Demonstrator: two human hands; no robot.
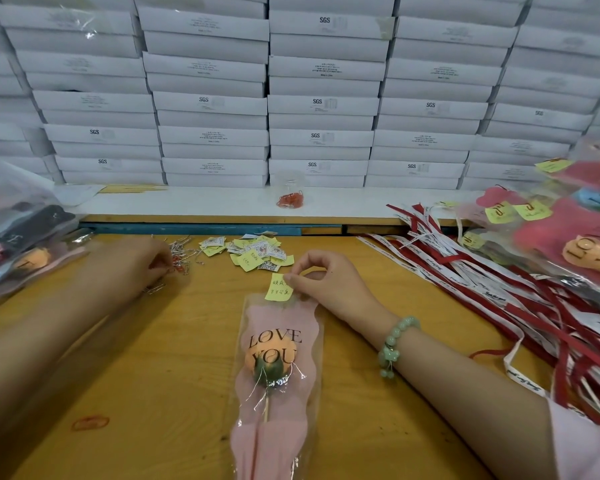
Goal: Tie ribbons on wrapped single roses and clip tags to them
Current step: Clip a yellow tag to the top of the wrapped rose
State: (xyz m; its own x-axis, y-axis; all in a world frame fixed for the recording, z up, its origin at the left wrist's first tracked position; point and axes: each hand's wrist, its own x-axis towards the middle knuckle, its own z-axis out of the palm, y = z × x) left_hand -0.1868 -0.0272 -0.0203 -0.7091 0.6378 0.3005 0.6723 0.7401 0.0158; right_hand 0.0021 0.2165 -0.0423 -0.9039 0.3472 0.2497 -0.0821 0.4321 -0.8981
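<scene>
Stacked white boxes [208, 102] fill the whole background, some printed SGS. Below them runs a white shelf [187, 202] with a clear jar of red clips [291, 194] at centre. A yellow wooden counter [153, 375] takes the lower half of the frame.

The wrapped rose [274, 358] lies flat at lower centre with its stem end toward the bottom edge. It has an orange bloom, pink paper and a clear sleeve printed LOVE YOU.

The right grip [326, 282] is just above the sleeve's top edge, thumb and forefinger pinching a yellow tag [278, 288] with handwriting, held against that edge. A green bead bracelet [394, 344] is on that wrist.

The left grip [132, 265], at centre left, is blurred, with fingers curled over a scatter of paper clips [179, 252]. Cannot tell whether it holds one.

A loose tag pile [253, 251] of yellow and white slips sits at centre, between the clips and the right grip. Red and white ribbons [482, 282] fan across the right side. Finished roses [575, 237] with tags are heaped at far right. A plastic bag of roses [18, 237] sits at left edge. A red loop mark [90, 423] shows on the counter at lower left.
</scene>
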